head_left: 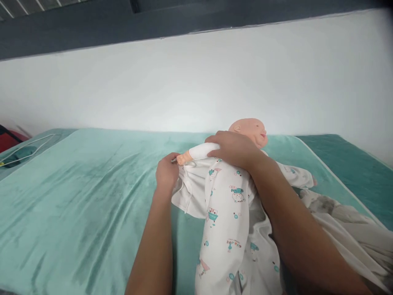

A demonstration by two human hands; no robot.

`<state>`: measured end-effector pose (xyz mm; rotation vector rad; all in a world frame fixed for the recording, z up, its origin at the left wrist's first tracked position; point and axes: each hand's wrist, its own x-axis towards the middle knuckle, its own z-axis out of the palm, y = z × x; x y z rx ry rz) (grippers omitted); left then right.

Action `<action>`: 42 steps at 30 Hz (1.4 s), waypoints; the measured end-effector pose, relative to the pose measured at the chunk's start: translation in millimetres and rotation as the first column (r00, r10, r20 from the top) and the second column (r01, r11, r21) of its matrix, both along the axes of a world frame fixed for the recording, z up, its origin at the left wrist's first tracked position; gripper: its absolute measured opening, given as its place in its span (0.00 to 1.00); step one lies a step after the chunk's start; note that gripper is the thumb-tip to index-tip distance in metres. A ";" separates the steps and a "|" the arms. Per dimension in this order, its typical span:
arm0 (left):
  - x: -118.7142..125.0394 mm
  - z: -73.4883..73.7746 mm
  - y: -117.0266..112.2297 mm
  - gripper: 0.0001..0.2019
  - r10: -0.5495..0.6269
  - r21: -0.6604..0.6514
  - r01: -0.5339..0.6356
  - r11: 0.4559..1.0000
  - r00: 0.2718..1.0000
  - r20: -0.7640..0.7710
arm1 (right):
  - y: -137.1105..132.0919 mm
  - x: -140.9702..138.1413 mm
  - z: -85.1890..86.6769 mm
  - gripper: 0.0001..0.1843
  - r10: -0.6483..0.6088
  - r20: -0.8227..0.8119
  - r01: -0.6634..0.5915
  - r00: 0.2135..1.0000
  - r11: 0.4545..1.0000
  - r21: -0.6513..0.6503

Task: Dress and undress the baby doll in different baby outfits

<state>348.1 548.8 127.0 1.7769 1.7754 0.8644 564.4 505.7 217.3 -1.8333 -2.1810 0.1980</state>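
Note:
A baby doll [252, 130] lies on its back on a teal blanket [86, 192], head toward the wall. It wears a white printed romper [225, 213]. My left hand [166, 171] is closed on the romper's sleeve cuff, right beside the doll's small hand [183, 158]. My right hand [235, 149] lies over the doll's upper arm and chest, fingers curled around the arm.
A white wall rises behind the bed. More crumpled white cloth [346, 225] lies at the right. At the far left a white cable [27, 149] runs over a dark teal item, with something red [7, 139] behind it.

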 end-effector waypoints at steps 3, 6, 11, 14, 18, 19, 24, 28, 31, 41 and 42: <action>-1.0 4.3 -1.8 0.18 -0.002 -0.006 0.001 1.000 0.995 -0.102 | -1.1 -1.9 2.2 0.14 0.014 0.013 -0.014 1.000 1.000 0.012; 1.6 9.2 -5.8 0.23 0.076 0.071 -0.062 0.996 0.971 -0.225 | 3.5 -11.2 -3.0 0.14 0.071 0.061 -0.071 0.996 0.997 -0.008; 16.2 7.9 -14.1 0.25 0.027 0.263 0.129 0.956 0.855 -0.518 | 13.9 -30.8 -19.9 0.14 0.208 0.199 -0.205 0.958 0.978 -0.036; 25.3 1.7 -13.6 0.18 -0.116 0.185 0.274 0.944 0.798 -0.592 | 13.8 -34.9 -25.0 0.14 0.223 0.213 -0.226 0.951 0.974 -0.011; 24.4 -3.1 -8.7 0.09 -0.085 0.115 0.188 0.975 0.804 -0.588 | 4.0 -30.3 -23.1 0.16 0.170 -0.025 -0.168 0.985 0.983 0.072; 21.9 -3.0 -7.9 0.09 -0.053 0.119 0.150 0.981 0.808 -0.586 | -0.2 -26.6 -23.2 0.16 0.136 -0.113 -0.126 0.984 0.988 0.093; 10.3 -0.1 -7.3 0.10 0.025 0.134 0.061 0.989 0.825 -0.564 | -34.4 20.7 -51.3 0.17 -0.064 -0.393 0.154 0.917 0.967 0.203; 10.9 -1.1 -6.9 0.12 0.013 0.130 0.074 0.989 0.825 -0.566 | -63.9 74.2 -96.4 0.22 -0.162 -0.297 0.249 0.941 0.926 0.283; 18.3 -3.2 -9.2 0.19 -0.016 0.162 0.123 0.979 0.840 -0.543 | -69.0 90.1 -114.3 0.22 -0.271 -0.162 0.306 0.949 0.916 0.259; 81.4 44.7 -61.8 0.18 -0.529 0.376 0.479 0.793 0.848 0.035 | -48.0 93.0 -108.1 0.24 -0.455 -0.305 0.532 0.837 0.807 0.256; 90.2 51.8 -64.5 0.17 -0.567 0.349 0.538 0.767 0.823 -0.023 | -48.0 96.1 -108.7 0.25 -0.468 -0.338 0.559 0.817 0.787 0.262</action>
